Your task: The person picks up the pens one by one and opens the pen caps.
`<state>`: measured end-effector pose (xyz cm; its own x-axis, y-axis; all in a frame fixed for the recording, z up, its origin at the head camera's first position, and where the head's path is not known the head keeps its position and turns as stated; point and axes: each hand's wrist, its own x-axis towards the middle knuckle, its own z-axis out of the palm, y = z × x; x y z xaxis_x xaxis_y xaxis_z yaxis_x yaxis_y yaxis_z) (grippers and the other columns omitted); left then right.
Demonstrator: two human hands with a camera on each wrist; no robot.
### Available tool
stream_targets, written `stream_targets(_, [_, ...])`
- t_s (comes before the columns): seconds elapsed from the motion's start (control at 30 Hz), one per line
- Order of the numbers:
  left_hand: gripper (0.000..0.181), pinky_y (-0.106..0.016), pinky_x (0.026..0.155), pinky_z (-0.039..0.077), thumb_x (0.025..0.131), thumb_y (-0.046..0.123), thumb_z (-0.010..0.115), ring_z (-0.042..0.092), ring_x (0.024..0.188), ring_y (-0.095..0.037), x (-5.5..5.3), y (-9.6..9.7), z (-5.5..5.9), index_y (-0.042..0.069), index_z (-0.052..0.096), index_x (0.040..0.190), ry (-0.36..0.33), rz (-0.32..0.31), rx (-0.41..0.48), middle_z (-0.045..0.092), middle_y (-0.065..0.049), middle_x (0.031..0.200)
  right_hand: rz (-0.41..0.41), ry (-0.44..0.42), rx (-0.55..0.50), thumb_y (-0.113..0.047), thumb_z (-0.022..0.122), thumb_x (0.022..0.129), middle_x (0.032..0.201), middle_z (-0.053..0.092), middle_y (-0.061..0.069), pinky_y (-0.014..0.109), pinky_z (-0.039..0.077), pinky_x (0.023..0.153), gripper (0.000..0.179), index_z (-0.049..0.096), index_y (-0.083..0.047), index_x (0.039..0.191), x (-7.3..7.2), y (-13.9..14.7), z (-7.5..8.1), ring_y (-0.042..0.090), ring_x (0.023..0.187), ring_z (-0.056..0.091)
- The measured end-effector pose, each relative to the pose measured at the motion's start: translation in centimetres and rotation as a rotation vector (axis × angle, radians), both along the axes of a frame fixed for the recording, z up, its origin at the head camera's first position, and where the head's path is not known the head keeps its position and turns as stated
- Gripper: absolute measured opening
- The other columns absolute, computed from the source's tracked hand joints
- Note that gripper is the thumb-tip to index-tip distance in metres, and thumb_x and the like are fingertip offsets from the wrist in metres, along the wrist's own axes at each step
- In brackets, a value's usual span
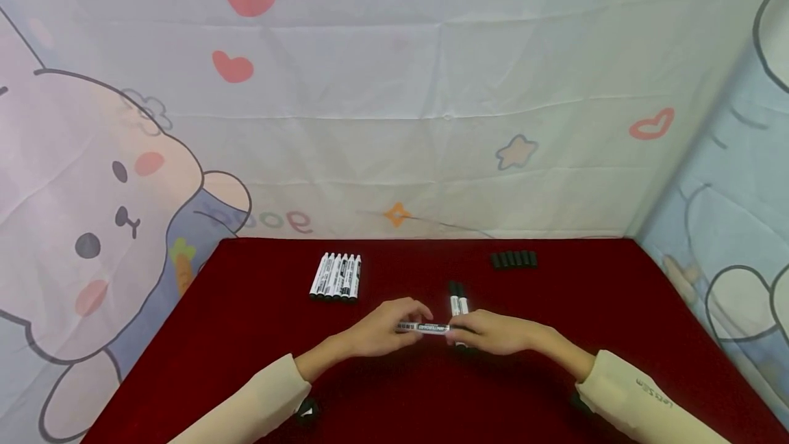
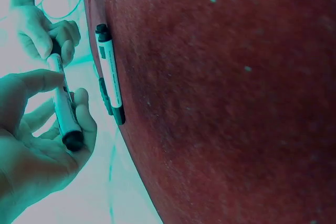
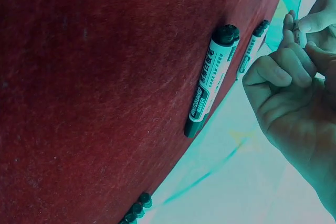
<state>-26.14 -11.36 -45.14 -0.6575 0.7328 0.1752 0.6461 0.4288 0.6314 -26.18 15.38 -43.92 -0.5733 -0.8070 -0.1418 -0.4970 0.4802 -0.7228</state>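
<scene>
Over the middle of the table, a white whiteboard marker (image 1: 431,327) lies sideways between both hands. My left hand (image 1: 385,327) holds its barrel; in the left wrist view the thumb is on one side, fingers on the other, and the black end (image 2: 73,141) faces the camera. At the opposite end, my right hand (image 1: 496,332) grips the black cap, mostly hidden by curled fingers (image 3: 275,72). Two capped whiteboard markers (image 1: 459,303) lie side by side just behind and partly beneath the right hand, black caps toward the back.
At the back left, several white markers (image 1: 335,276) lie in a row, pale narrow ends toward the back. A row of black caps (image 1: 514,259) is at the back right. Dark red cloth (image 1: 419,396) covers the table, and a printed curtain (image 1: 382,88) hangs behind it.
</scene>
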Motion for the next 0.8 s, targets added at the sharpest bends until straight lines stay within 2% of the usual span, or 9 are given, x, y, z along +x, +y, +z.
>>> stream_targets(0.07, [0.023, -0.018, 0.081, 0.051, 0.098, 0.012, 0.068, 0.059, 0.091, -0.004, 0.1, 0.2, 0.0, 0.009, 0.068, 0.121, 0.031, 0.005, -0.045, 0.067, -0.002, 0.106, -0.006, -0.008, 0.007, -0.028, 0.047, 0.11, 0.075, 0.049, -0.009, 0.015, 0.038, 0.061, 0.028, 0.062, -0.005, 0.106, 0.2, -0.1, 0.0, -0.002, 0.063, 0.041])
stream_targets(0.17, [0.021, -0.017, 0.082, 0.051, 0.101, 0.018, 0.066, 0.057, 0.091, -0.001, 0.3, 0.4, 0.0, 0.013, 0.07, 0.12, 0.032, 0.007, -0.086, 0.067, 0.0, 0.108, -0.014, -0.015, 0.013, -0.03, 0.046, 0.11, 0.073, 0.047, -0.01, 0.016, 0.037, 0.06, 0.031, 0.061, -0.004, 0.104, 0.4, -0.3, 0.0, -0.001, 0.061, 0.04])
stream_targets(0.3, [0.024, -0.016, 0.075, 0.048, 0.104, 0.023, 0.06, 0.053, 0.084, -0.001, 0.5, 0.5, -0.1, 0.016, 0.07, 0.124, 0.038, -0.002, -0.114, 0.067, 0.002, 0.103, -0.032, -0.004, 0.032, -0.032, 0.044, 0.111, 0.071, 0.046, -0.011, 0.016, 0.038, 0.06, 0.034, 0.061, -0.004, 0.099, 0.5, -0.2, -0.2, -0.001, 0.061, 0.039])
stream_targets(0.43, [0.026, -0.017, 0.071, 0.045, 0.107, 0.03, 0.055, 0.049, 0.08, -0.001, 0.6, 0.5, -0.3, 0.021, 0.068, 0.127, 0.097, 0.008, -0.174, 0.065, 0.007, 0.099, -0.026, 0.046, 0.034, -0.031, 0.041, 0.112, 0.074, 0.045, -0.012, 0.016, 0.039, 0.061, 0.034, 0.061, -0.006, 0.1, 0.6, 0.1, -0.6, -0.001, 0.062, 0.038])
stream_targets(0.6, [0.024, -0.019, 0.077, 0.046, 0.108, 0.033, 0.05, 0.051, 0.082, 0.001, 0.7, 0.4, -0.4, 0.025, 0.067, 0.124, 0.15, -0.005, -0.221, 0.065, 0.013, 0.101, 0.008, 0.129, -0.015, -0.031, 0.038, 0.113, 0.078, 0.043, -0.013, 0.016, 0.04, 0.064, 0.034, 0.061, -0.006, 0.107, 1.0, 0.4, -1.3, -0.004, 0.066, 0.038])
stream_targets(0.8, [0.021, -0.017, 0.073, 0.044, 0.109, 0.033, 0.048, 0.05, 0.078, 0.001, 0.9, 0.4, -0.4, 0.026, 0.065, 0.12, 0.175, -0.048, -0.23, 0.068, 0.011, 0.096, 0.0, 0.176, -0.044, -0.027, 0.038, 0.113, 0.08, 0.051, -0.003, 0.015, 0.043, 0.066, 0.03, 0.06, -0.007, 0.111, 1.6, 0.6, -1.5, -0.005, 0.068, 0.039])
